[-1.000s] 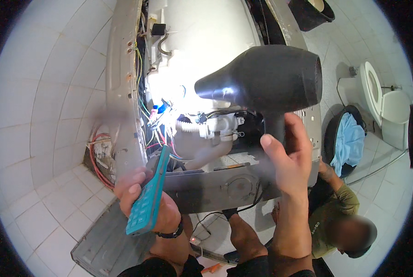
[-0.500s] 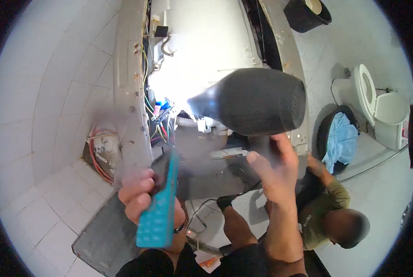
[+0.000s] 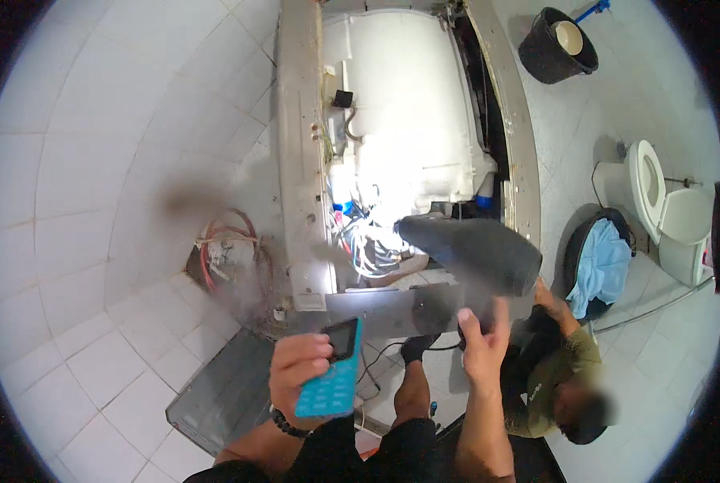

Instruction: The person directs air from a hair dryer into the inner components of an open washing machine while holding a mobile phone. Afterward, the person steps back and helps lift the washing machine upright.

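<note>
Tiled rm: white wall tiles (image 3: 78, 201) fill L side of frame, pale floor tiles (image 3: 122, 386) lower L. Open metal casing (image 3: 302, 121) runs top ctr to mid-frame w/ big white tub (image 3: 408, 105) inside, brightly lit; tangled wires (image 3: 368, 249) nr tub's lower L end. Reddish hose coil (image 3: 205, 262) just L of casing, partly hazy. Dk grey panel (image 3: 231, 386) lower L. Upper R: black bucket (image 3: 541, 52) w/ pale bowl (image 3: 569, 38) in it. Far R: white toilet (image 3: 617, 182); below it, black basin (image 3: 571, 266) w/ lt-blue cloth (image 3: 601, 262). Co-worker (image 3: 569, 378) in olive top lower R, one hand nr casing's lower R corner. Black cord (image 3: 450, 348) btm ctr.

R hand (image 3: 484, 350), lower R of ctr, grasping black hair dryer (image 3: 480, 253) by handle; dryer's nozzle points L twd wires, its body blocks view into casing's lower R. L hand (image 3: 295, 366), lower ctr, grasping teal keypad phone (image 3: 328, 390), fingers over its screen edge.
</note>
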### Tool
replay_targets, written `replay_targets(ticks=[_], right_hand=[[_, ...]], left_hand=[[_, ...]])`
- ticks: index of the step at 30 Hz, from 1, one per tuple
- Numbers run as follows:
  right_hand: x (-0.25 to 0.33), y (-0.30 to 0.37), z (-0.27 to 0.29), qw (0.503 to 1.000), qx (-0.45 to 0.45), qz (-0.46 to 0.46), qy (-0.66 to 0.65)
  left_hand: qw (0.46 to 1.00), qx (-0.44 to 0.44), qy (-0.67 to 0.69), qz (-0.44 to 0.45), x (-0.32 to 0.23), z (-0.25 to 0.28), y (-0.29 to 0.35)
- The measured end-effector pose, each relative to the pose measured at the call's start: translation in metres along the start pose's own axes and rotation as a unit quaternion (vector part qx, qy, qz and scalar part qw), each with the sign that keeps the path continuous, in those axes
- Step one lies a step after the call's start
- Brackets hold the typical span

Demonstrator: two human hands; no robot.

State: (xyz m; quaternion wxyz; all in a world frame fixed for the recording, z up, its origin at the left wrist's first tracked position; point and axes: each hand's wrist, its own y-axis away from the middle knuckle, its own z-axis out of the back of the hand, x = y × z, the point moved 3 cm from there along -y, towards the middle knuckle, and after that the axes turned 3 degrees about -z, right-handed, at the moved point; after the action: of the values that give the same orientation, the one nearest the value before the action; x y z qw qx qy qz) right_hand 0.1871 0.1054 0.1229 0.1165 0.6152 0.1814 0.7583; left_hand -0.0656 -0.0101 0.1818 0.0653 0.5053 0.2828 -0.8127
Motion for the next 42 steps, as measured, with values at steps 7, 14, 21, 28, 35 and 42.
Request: replay_targets(ticks=[7,14,21,28,35,42], right_hand=[[0.006,0.013,-0.026,0.996,-0.037,-0.059,-0.060],[0.018,-0.023,-0.052,0.999,-0.023,-0.023,0.009],[0.032,-0.007,-0.069,0.993,0.071,0.024,0.086],[0.031,0.027,-0.058,0.992,0.050,0.031,0.116],[0.016,0.045,-0.027,0.991,-0.028,-0.036,0.129],[0.029,0.038,-0.009,0.983,-0.072,-0.013,0.167]], left_hand=[[1.000,0.018,0.000,0.006,0.011,0.011,-0.020],[0.999,0.041,0.029,0.020,0.010,0.020,-0.037],[0.997,0.066,0.033,0.022,0.000,0.029,-0.040],[0.995,0.084,0.043,0.036,-0.013,0.030,-0.050],[0.984,0.051,0.128,0.114,-0.015,0.027,-0.054],[0.974,0.026,0.176,0.141,-0.013,0.022,-0.049]])
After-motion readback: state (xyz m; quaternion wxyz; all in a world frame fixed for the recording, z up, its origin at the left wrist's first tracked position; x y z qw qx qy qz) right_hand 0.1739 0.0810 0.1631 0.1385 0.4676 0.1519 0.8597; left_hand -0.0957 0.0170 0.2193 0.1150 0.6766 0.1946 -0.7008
